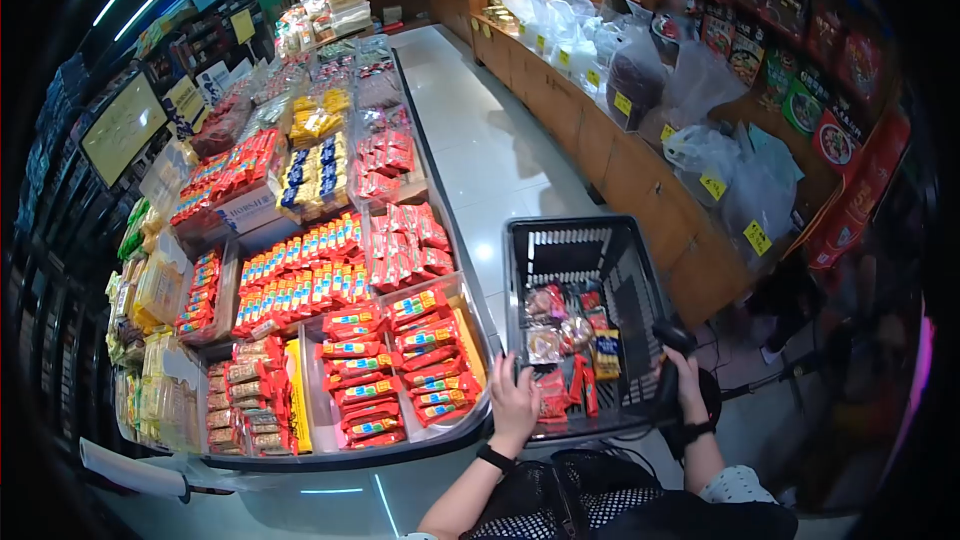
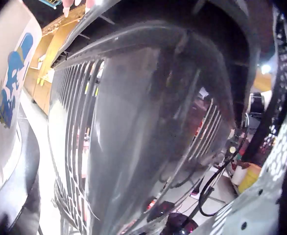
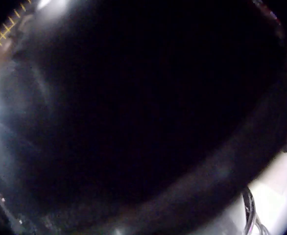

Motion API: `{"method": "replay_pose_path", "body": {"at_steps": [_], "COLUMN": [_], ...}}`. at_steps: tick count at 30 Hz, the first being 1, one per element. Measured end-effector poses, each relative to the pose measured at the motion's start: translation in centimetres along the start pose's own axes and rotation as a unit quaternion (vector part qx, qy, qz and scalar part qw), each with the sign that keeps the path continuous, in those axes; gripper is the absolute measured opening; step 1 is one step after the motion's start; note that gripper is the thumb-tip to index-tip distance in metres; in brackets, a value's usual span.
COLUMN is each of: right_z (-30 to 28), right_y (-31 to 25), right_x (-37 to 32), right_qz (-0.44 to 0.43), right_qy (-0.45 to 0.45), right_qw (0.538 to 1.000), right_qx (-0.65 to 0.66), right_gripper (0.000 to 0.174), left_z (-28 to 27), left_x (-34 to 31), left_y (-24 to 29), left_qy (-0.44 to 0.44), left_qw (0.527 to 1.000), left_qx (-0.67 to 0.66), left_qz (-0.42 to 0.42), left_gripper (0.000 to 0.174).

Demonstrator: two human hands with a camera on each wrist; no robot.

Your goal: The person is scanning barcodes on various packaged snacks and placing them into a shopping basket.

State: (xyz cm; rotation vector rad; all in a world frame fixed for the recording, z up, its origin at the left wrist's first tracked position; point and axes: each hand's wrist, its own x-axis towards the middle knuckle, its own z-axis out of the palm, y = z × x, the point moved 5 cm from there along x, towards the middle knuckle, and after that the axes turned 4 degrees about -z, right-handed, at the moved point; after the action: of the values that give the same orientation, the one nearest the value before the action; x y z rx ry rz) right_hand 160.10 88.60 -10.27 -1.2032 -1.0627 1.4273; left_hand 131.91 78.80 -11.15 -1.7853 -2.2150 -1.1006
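Left hand [image 1: 513,406] holds the near-left rim of a black shopping basket [image 1: 572,223]; right hand [image 1: 690,383] is at its right side, closure unclear.
Head view: the basket is before the person's torso, beside rows of wrapped snacks [image 1: 300,280], probably steadied from both sides so the loose packets [image 1: 576,334] inside stay put. Left wrist view: its slatted wall [image 2: 129,122] fills most of the frame. Right wrist view: mostly darkness, grip hidden.

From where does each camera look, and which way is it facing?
Head: on the head, facing forward and down at basket and snacks; left hand and right hand show.
Left wrist: on that wrist, facing the basket's outside; fingertips show at top.
Right wrist: on that wrist, facing a dark blurred surface; body unclear.
Head and left wrist share the basket.
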Motion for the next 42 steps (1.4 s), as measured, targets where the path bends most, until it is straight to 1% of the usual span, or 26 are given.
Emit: {"method": "replay_pose_path", "body": {"at_steps": [3,6,8,9,10,12,13,14,15,16,18,20,21,22,25,27,28,30,31,32,34,35,36,38,40,42], "right_z": [-0.3,0.6,1.6,1.9,1.7,0.2,-0.3,-0.5,-0.1,0.1,-0.5,-0.6,-0.7,-0.5,-0.3,-0.2,-0.2,-0.3,-0.5,-0.1,-0.2,0.4,0.6,0.1,-0.7,-0.1], "right_y": [0.8,0.8,0.1,0.0,0.5,3.5,4.0,4.0,1.4,-0.2,1.0,0.3,0.6,0.1,1.1,0.7,0.0,0.2,0.6,-0.3,0.1,-1.8,-1.9,-0.1,1.7,0.6], "right_x": [6.2,11.4,13.6,14.8,15.6,17.6,17.8,17.5,16.8,16.4,16.8,16.8,16.8,16.8,16.7,16.7,16.6,16.6,16.7,16.5,16.1,15.8,15.8,16.9,18.1,19.8], "right_qz": [-0.017,-0.015,0.026,0.029,0.025,0.027,0.005,0.0,0.0,0.016,0.034,0.028,0.041,0.031,0.041,0.068,0.044,0.021,0.027,0.021,0.032,-0.021,-0.018,-0.046,0.008,-0.02], "right_qy": [-0.03,-0.076,-0.08,-0.098,-0.098,-0.115,-0.107,-0.111,-0.125,-0.149,-0.17,-0.156,-0.159,-0.16,-0.189,-0.174,-0.164,-0.152,-0.155,-0.147,-0.135,-0.129,-0.132,-0.117,-0.133,-0.137], "right_qw": [0.999,0.996,0.995,0.994,0.995,0.989,0.991,0.992,0.991,0.989,0.985,0.987,0.986,0.986,0.981,0.982,0.985,0.988,0.987,0.988,0.99,0.99,0.99,0.989,0.988,0.988], "right_qx": [-0.008,0.044,0.051,0.032,-0.014,-0.089,-0.086,-0.066,-0.046,-0.016,-0.005,-0.006,-0.012,-0.02,-0.028,-0.017,-0.029,-0.019,-0.037,-0.05,-0.027,-0.053,-0.048,-0.079,-0.073,-0.066], "right_gripper": [0.025,0.023,0.022,0.021,0.024,0.032,0.032,0.027,0.02,0.016,0.013,0.016,0.015,0.015,0.013,0.014,0.014,0.019,0.019,0.019,0.019,0.018,0.019,0.02,0.021,0.021], "left_z": [1.7,3.7,4.9,4.9,4.7,5.0,5.1,5.2,5.5,5.7,5.6,5.6,5.7,5.7,5.3,5.5,5.5,5.5,5.4,5.3,4.9,4.9,4.9,5.1,5.2,5.8], "left_x": [2.7,5.4,6.8,7.4,7.8,7.9,7.9,7.7,7.4,7.4,7.7,7.8,7.7,7.7,7.7,7.5,7.4,7.3,7.3,7.3,6.9,6.9,7.0,7.4,7.6,8.9], "left_y": [0.2,0.0,-1.2,-1.1,-0.9,-0.5,-0.2,-0.1,-0.3,0.1,0.5,1.1,1.1,1.2,0.6,0.5,0.4,0.2,0.2,0.2,0.5,0.5,0.4,-0.5,-0.2,0.4], "left_qy": [0.029,0.034,0.053,0.062,0.071,0.053,0.061,0.067,0.077,0.068,0.068,0.062,0.056,0.049,0.058,0.055,0.048,0.047,0.049,0.05,0.046,0.045,0.043,0.048,0.062,0.065], "left_qw": [0.999,0.996,0.994,0.993,0.991,0.986,0.981,0.975,0.97,0.965,0.951,0.944,0.943,0.942,0.936,0.934,0.935,0.938,0.935,0.932,0.93,0.931,0.932,0.932,0.931,0.933], "left_qx": [0.021,0.085,0.095,0.091,0.088,0.081,0.101,0.125,0.13,0.148,0.191,0.212,0.218,0.224,0.232,0.223,0.213,0.203,0.206,0.209,0.209,0.204,0.199,0.208,0.205,0.218], "left_qz": [0.004,0.02,-0.028,-0.053,-0.077,-0.133,-0.151,-0.171,-0.189,-0.207,-0.232,-0.244,-0.245,-0.246,-0.258,-0.273,-0.279,-0.278,-0.286,-0.294,-0.3,-0.3,-0.3,-0.293,-0.296,-0.279], "left_gripper": [0.023,0.024,0.027,0.03,0.033,0.041,0.044,0.047,0.051,0.053,0.055,0.056,0.056,0.055,0.055,0.055,0.055,0.057,0.058,0.058,0.058,0.057,0.057,0.057,0.057,0.057]}}
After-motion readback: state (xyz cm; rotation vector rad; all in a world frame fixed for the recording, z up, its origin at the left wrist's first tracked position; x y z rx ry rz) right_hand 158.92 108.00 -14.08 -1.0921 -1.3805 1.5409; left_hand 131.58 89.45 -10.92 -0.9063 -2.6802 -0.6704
